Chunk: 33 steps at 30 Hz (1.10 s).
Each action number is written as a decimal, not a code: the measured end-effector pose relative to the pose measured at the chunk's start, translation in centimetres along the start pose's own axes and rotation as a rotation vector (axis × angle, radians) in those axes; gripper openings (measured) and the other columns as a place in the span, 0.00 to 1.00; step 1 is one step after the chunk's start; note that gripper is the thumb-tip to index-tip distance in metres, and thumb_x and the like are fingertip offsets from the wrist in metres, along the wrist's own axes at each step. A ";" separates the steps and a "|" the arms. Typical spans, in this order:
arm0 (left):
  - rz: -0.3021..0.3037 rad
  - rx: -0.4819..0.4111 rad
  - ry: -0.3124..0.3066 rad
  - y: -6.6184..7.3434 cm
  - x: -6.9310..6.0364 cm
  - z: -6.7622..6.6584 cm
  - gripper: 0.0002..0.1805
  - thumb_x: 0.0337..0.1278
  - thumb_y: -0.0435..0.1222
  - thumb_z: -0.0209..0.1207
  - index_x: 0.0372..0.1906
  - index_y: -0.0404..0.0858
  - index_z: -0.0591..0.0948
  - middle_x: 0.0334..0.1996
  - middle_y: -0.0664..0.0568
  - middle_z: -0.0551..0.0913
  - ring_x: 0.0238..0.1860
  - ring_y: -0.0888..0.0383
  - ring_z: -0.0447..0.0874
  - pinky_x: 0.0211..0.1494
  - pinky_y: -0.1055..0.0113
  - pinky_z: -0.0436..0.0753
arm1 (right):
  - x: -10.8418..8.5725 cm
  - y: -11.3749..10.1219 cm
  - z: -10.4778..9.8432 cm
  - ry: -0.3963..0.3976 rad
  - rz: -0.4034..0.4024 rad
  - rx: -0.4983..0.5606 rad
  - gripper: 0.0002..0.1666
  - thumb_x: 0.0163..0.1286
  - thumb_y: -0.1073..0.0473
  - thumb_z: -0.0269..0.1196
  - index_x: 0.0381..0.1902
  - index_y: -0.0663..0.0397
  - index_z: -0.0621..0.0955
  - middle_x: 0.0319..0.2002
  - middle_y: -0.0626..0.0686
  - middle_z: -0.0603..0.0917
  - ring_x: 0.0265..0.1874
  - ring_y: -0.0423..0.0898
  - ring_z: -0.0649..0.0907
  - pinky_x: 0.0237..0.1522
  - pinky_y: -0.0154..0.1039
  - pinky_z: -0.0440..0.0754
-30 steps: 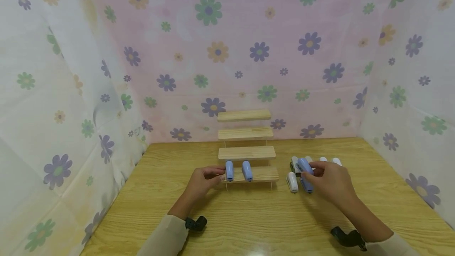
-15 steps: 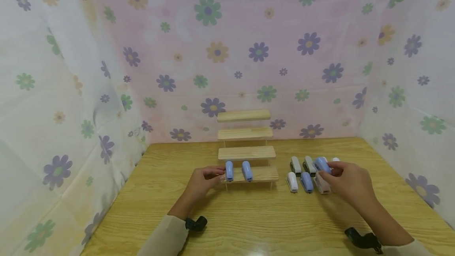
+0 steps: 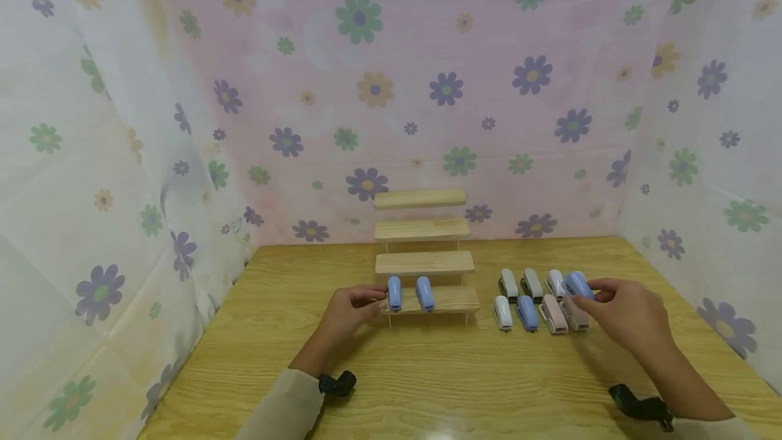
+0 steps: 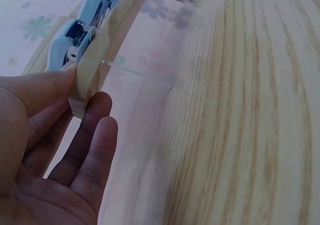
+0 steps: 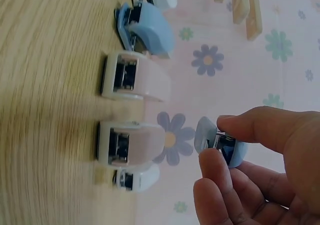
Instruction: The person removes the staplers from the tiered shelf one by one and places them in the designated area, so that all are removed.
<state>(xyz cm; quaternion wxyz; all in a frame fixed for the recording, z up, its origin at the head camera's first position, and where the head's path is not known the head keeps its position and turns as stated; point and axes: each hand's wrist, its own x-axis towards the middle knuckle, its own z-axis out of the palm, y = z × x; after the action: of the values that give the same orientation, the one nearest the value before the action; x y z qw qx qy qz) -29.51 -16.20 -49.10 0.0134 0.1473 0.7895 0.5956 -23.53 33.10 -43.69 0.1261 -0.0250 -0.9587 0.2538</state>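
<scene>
My left hand (image 3: pixel 348 314) grips the left end of the lowest board of a wooden tiered stand (image 3: pixel 455 299), thumb on top and fingertips below in the left wrist view. Two blue mini staplers stand on that board: one stapler (image 3: pixel 394 293) beside the thumb, another stapler (image 3: pixel 424 293) to its right. My right hand (image 3: pixel 632 311) pinches a third blue stapler (image 3: pixel 577 285) between thumb and fingers. It is held in the air above the right end of a group of staplers, apart from the table in the right wrist view (image 5: pixel 205 135).
Two grey staplers (image 3: pixel 531 284) and a white stapler (image 3: pixel 554 283) stand in the back row. In front are a white stapler (image 3: pixel 503 313), a blue stapler (image 3: pixel 527 313) and two pink staplers (image 3: pixel 553 314). Flowered cloth (image 3: pixel 403 53) encloses the wooden table (image 3: pixel 391 379).
My right hand has moved rightward over the stapler group, carrying the blue stapler from its left side to its right end. The left hand has stayed on the stand.
</scene>
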 end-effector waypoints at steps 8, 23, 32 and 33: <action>0.001 -0.001 -0.004 0.0 0.1 -0.1 0.11 0.64 0.39 0.71 0.48 0.41 0.91 0.61 0.50 0.85 0.59 0.50 0.85 0.47 0.68 0.87 | 0.3 1.7 -0.6 -0.031 0.052 0.021 0.42 0.67 0.33 0.69 0.59 0.66 0.82 0.44 0.66 0.89 0.27 0.47 0.85 0.20 0.42 0.75; 0.007 0.000 -0.009 -0.1 0.4 -0.2 0.10 0.63 0.38 0.71 0.47 0.42 0.91 0.60 0.51 0.86 0.61 0.50 0.84 0.51 0.70 0.86 | 1.4 4.4 -1.2 -0.172 0.100 0.008 0.42 0.64 0.37 0.72 0.57 0.71 0.82 0.40 0.62 0.90 0.30 0.50 0.85 0.25 0.42 0.76; 0.009 -0.001 -0.007 -0.3 0.3 -0.1 0.09 0.64 0.37 0.71 0.47 0.41 0.91 0.60 0.51 0.86 0.61 0.49 0.84 0.51 0.70 0.86 | 1.6 5.0 -1.0 -0.235 0.136 0.009 0.45 0.61 0.34 0.73 0.56 0.71 0.82 0.41 0.63 0.89 0.32 0.50 0.85 0.27 0.42 0.78; 0.008 -0.001 -0.005 -0.3 0.2 -0.1 0.09 0.64 0.37 0.71 0.47 0.41 0.91 0.60 0.50 0.86 0.60 0.49 0.84 0.50 0.70 0.86 | 1.6 5.0 -1.0 -0.241 0.140 0.011 0.45 0.60 0.34 0.73 0.55 0.71 0.82 0.41 0.63 0.89 0.32 0.50 0.85 0.27 0.42 0.78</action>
<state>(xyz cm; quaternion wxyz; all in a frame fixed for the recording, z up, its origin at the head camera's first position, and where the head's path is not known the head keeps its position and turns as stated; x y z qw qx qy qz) -29.79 -16.34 -49.33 0.0130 0.1521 0.7887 0.5955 -24.89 38.09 -44.95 -0.0081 -0.0603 -0.9614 0.2684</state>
